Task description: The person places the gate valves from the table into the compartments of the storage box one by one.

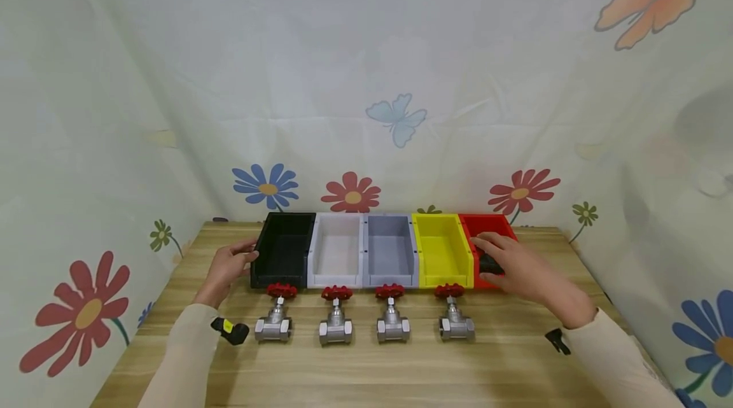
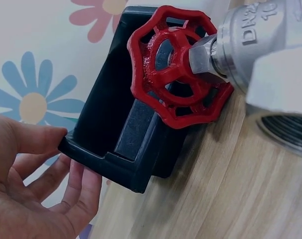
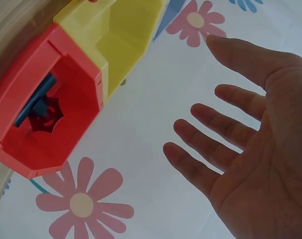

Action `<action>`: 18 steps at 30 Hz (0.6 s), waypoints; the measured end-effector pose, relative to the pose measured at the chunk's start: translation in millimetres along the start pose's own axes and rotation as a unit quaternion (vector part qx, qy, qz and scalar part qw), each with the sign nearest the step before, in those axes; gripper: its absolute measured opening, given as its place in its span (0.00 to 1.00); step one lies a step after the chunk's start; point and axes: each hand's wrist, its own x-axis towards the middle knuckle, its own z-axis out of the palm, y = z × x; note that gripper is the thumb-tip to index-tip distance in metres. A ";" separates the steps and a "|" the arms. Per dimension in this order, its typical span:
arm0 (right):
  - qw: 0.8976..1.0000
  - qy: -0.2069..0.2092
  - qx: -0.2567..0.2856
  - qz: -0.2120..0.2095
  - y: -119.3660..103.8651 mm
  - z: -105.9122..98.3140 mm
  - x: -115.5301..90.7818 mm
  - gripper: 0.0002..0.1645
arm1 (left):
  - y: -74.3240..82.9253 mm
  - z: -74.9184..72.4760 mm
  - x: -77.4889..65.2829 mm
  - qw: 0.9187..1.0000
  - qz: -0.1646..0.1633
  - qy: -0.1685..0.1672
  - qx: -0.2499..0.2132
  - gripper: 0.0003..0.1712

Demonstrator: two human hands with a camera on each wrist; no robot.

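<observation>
Five open bins stand in a row at the back of the wooden table (image 1: pixel 366 370): black (image 1: pixel 283 249), white (image 1: pixel 336 252), grey (image 1: pixel 390 250), yellow (image 1: pixel 442 249) and red (image 1: pixel 487 225). My left hand (image 1: pixel 243 252) rests against the black bin's left wall, its thumb on the rim corner (image 2: pixel 61 142) and its fingers straight. Over the red bin hovers my right hand (image 1: pixel 487 249), fingers spread (image 3: pixel 201 114) and holding nothing. A dark object (image 3: pixel 39 112) lies inside the red bin (image 3: pixel 76 89). Several steel valves with red handwheels stand in front, the leftmost (image 1: pixel 273 319) close to the left wrist camera (image 2: pixel 178 67).
The other valves (image 1: pixel 336 322), (image 1: pixel 392 319), (image 1: pixel 456 317) line up before the white, grey and yellow bins. A flower-and-butterfly curtain (image 1: pixel 366 109) closes in the table at the back and both sides. Bare wood lies in front of the valves.
</observation>
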 end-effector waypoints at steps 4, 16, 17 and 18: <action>1.000 -0.003 0.009 -0.005 -5.5 -0.3 -6.7 0.46 | 0.8 0.1 0.1 1.000 0.000 0.001 -0.002 0.30; 0.999 0.007 0.031 -0.029 -19.8 8.2 -19.9 0.51 | 3.0 -0.1 -1.5 1.000 -0.005 -0.001 -0.006 0.30; 0.999 0.004 0.037 -0.027 -20.9 9.7 -20.6 0.51 | 3.1 -0.1 -1.4 1.000 -0.007 0.000 -0.006 0.30; 0.999 0.000 0.040 -0.025 -21.7 11.3 -21.3 0.51 | 3.3 -0.1 -1.4 1.000 -0.006 0.000 -0.005 0.30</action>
